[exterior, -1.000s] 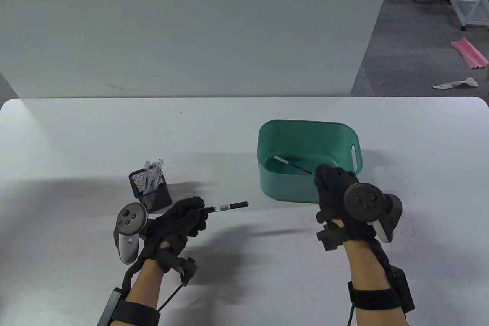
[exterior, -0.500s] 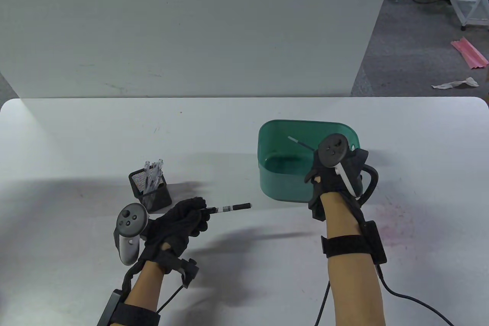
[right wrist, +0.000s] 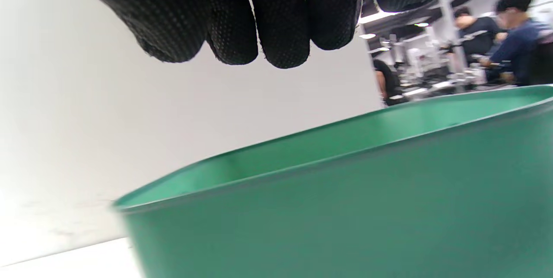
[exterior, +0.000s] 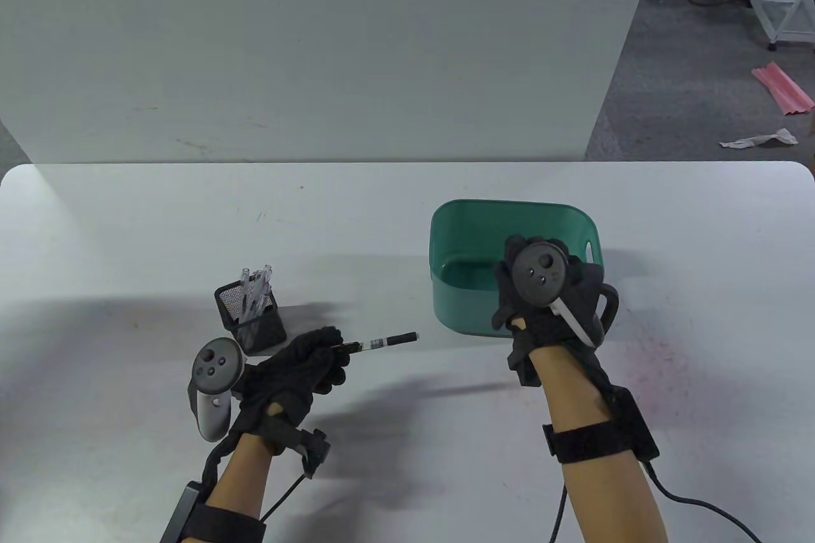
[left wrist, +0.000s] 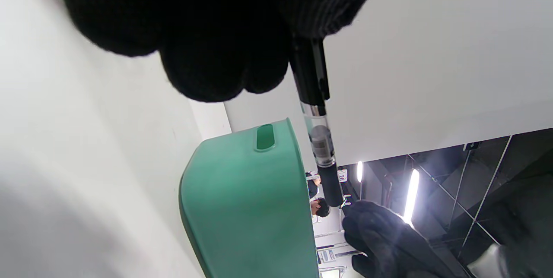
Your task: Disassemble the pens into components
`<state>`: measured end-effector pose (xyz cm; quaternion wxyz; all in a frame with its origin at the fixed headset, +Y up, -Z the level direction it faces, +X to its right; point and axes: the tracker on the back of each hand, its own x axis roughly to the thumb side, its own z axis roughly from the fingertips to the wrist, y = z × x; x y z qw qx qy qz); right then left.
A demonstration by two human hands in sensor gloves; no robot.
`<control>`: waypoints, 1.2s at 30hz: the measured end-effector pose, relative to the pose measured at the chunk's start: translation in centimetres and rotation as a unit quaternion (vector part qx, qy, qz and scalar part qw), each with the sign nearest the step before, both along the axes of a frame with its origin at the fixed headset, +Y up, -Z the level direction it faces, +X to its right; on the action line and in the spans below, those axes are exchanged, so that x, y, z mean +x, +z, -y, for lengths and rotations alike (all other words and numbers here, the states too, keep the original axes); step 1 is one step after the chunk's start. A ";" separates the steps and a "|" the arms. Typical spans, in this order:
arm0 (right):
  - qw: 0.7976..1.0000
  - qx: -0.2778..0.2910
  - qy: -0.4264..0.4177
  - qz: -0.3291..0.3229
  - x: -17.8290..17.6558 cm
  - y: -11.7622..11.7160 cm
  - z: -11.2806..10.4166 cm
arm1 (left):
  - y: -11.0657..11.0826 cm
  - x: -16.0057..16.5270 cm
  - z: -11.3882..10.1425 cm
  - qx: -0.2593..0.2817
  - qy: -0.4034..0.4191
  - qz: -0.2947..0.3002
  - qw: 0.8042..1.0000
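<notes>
My left hand (exterior: 318, 358) pinches a pen barrel (exterior: 382, 342) by its clip end. The barrel has a clear middle and a black grip tip, and it points right above the table. The left wrist view shows the barrel (left wrist: 317, 140) running down from my fingers (left wrist: 207, 53). My right hand (exterior: 509, 288) hovers over the near part of the green bin (exterior: 458, 307), palm down. In the right wrist view my fingers (right wrist: 281, 32) hang loosely above the bin's rim (right wrist: 302, 148) with nothing between them. The thin ink refill is not visible in any view.
A black mesh pen cup (exterior: 251, 317) with several clear pens stands just behind my left hand. The bin has a handle slot on its right side (exterior: 591, 250). A white panel rises behind the table.
My right hand carried the thin refill from the bin's front edge over the bin. The refill is now out of sight and the fingers hang empty. My left hand has stayed still.
</notes>
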<state>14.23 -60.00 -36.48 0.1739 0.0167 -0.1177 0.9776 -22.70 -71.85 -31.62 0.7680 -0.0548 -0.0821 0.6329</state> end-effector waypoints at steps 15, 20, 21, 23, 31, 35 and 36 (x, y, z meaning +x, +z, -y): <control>0.993 0.008 0.037 -0.116 -0.6 7.2 7.5 | 0.2 0.3 0.4 0.003 -0.042 -0.022 0.999; 0.992 -0.019 0.071 -0.098 0.2 7.2 8.6 | 0.5 0.9 -0.1 0.005 -0.047 -0.031 0.998; 0.993 -0.025 0.066 -0.096 0.3 7.2 8.8 | 0.5 1.2 -0.2 0.009 -0.055 -0.030 0.998; 0.993 -0.042 0.062 -0.087 0.5 7.1 9.1 | 0.5 1.8 -0.8 0.019 -0.062 -0.029 0.997; 0.994 -0.069 0.036 -0.072 0.9 6.7 9.4 | -1.1 4.9 -4.3 0.002 -0.084 -0.019 0.996; 0.994 -0.084 0.025 -0.070 1.0 6.7 9.6 | -2.8 6.6 -6.3 -0.001 -0.140 -0.007 0.990; 0.994 -0.085 0.026 -0.069 1.1 6.6 9.6 | -3.3 7.1 -6.8 -0.003 -0.144 -0.007 0.990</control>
